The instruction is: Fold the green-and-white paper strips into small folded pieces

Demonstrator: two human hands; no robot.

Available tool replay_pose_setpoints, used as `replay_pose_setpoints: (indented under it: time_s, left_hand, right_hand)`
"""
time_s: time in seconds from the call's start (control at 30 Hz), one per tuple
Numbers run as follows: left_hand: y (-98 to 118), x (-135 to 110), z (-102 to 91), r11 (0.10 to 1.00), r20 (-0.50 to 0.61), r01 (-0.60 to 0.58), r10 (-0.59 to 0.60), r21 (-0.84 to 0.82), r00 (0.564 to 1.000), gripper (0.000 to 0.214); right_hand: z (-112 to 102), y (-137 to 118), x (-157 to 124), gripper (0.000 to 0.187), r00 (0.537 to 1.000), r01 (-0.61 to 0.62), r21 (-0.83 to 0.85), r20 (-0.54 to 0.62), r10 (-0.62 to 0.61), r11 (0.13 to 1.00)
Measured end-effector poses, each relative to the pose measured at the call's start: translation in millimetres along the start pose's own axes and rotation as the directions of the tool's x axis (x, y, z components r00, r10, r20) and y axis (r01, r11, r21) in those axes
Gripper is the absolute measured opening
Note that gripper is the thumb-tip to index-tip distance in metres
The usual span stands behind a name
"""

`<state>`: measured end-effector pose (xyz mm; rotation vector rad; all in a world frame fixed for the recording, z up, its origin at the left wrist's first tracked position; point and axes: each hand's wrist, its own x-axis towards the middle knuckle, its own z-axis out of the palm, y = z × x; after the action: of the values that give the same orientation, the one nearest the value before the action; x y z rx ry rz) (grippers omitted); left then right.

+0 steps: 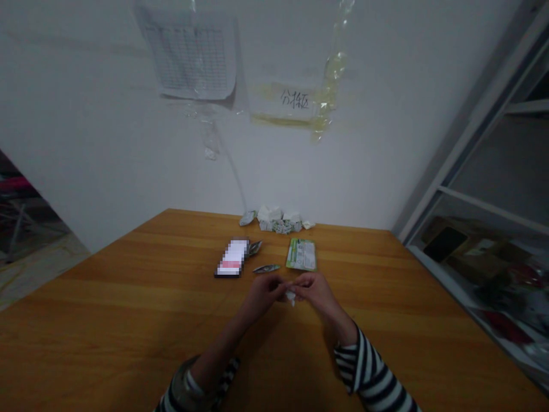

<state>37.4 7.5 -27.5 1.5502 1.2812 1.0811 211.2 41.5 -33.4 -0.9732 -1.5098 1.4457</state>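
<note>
Head view: your left hand [262, 290] and right hand [316, 290] both pinch the white scrap [291, 297] over the surface [386, 320]; two-sided grip, probably because it's small and limp. Packet [301, 255] lies just beyond, likely for easy reach. Phone [233, 257] is face up, presumably for reading. Wads [269, 215] sit by the wall [300, 171], seemingly out of the way.

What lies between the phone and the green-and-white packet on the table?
In the head view, a small sachet sits right by the phone, and a second sachet lies just beyond the left hand.
</note>
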Motion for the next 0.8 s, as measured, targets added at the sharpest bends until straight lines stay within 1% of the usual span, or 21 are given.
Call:
replay_pose_setpoints:
  time_s: [0.13, 0.27, 0.33, 0.4, 0.5, 0.6, 0.7, 0.8]
  left_hand:
    - [0.0, -1.1, -1.2, 0.999, -0.012, -0.02, 0.02, 0.036, 1.0, 0.032]
    - [-3.7, 1.1, -1.4, 1.0, -0.058, 0.001, 0.0, 0.011, 0.998, 0.031]
    - [-5.2, 2.8, -1.7, 1.0, -0.063, 0.011, -0.011, -0.001, 0.998, 0.033]
    - [-5.4, 4.2, -2.6, 1.0, -0.04, 0.028, -0.029, -0.013, 0.999, 0.039]
    - [-3.8, 5.2, -5.3, 0.998, 0.027, 0.062, -0.062, -0.017, 0.998, 0.048]
    - [-2.6, 4.5, -7.5, 0.997, 0.079, 0.082, -0.082, 0.005, 0.993, 0.045]
    - [-3.0, 3.1, -6.9, 0.995, 0.088, 0.082, -0.086, 0.05, 0.992, 0.042]
    - [-2.8, 1.8, -3.4, 0.992, 0.051, 0.067, -0.073, 0.106, 0.996, 0.036]
  right_hand:
    - [1.3, 2.6, 0.2, 0.037, 1.0, 0.024, -0.055, -0.017, -0.025, 0.998]
    - [0.3, 3.2, 0.0, 0.04, 0.998, 0.05, -0.063, 0.041, -0.047, 0.997]
    - [-0.5, 3.4, 0.6, 0.041, 0.998, 0.053, -0.066, 0.036, -0.051, 0.996]
    - [-1.0, 3.7, 1.5, 0.04, 0.998, 0.061, -0.08, 0.006, -0.06, 0.995]
    - [-0.6, 4.6, 2.4, 0.035, 0.996, 0.076, -0.109, -0.031, -0.08, 0.991]
    - [1.0, 5.6, 1.7, 0.029, 0.994, 0.085, -0.148, -0.052, -0.094, 0.985]
    - [3.0, 6.6, 0.5, 0.024, 0.992, 0.092, -0.189, -0.07, -0.107, 0.978]
    - [4.7, 7.4, 0.6, 0.019, 0.988, 0.105, -0.227, -0.088, -0.128, 0.968]
